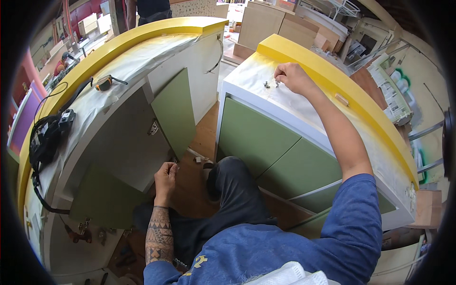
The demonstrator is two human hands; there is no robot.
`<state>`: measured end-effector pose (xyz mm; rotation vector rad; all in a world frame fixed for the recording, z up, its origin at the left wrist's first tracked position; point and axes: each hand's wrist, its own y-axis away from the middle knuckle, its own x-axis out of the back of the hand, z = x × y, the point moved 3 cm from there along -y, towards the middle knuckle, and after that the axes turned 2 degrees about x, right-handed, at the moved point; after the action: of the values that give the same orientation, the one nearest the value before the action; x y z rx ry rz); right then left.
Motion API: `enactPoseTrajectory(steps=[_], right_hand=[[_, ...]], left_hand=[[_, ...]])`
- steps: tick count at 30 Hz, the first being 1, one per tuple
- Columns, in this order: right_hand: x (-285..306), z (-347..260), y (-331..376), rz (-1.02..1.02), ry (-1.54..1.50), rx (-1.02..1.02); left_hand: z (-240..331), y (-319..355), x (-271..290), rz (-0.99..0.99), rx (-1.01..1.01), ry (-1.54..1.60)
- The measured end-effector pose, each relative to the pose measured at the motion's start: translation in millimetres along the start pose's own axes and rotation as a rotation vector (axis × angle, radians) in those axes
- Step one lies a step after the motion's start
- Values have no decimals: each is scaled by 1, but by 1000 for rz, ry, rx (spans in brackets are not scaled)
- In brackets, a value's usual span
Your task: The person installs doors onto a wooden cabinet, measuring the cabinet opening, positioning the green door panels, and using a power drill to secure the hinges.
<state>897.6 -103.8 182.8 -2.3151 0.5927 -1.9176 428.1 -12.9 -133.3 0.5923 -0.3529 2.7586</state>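
My right hand (293, 78) reaches over the paper-covered top of the right cabinet (247, 73). Its fingers pinch a small metal fitting (277, 83), and a similar metal fitting (266, 85) lies just left of it. Low in front of the left cabinet, my left hand (165, 181) is closed, fingertips together. Something small and shiny shows at those fingertips, too small to name. Close by hangs an open green door (176, 111), with a metal hinge (153, 127) on the cabinet's inner side. Another green door (107, 197) stands open at the lower left.
Both cabinets have curved yellow edges (128, 37). On the left top lie a tape measure (103, 83) and a black bag with straps (47, 135). A drill (80, 232) is at the lower left. A small wooden block (341, 99) sits by the right yellow edge. A person stands far back.
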Motion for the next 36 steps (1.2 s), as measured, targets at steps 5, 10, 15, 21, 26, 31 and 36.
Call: enactPoseTrajectory(steps=[5,10,15,21,26,31,36], right_hand=[[-3,1,1,22,-12,-65],[-3,1,4,-80,-16,-152],[-1,0,8,-92,53,-82],[4,-4,9,-92,79,-90],[8,5,8,91,120,16],[3,9,11,74,-107,-48],[1,8,12,142,-22,55]], left_hand=[[12,0,4,-41,-11,66],[11,-1,10,-39,-20,105],[15,3,9,-42,-24,125],[12,6,5,-56,-22,99],[8,6,2,-57,-23,98],[11,7,2,-72,-12,89],[12,8,1,-79,-9,89]])
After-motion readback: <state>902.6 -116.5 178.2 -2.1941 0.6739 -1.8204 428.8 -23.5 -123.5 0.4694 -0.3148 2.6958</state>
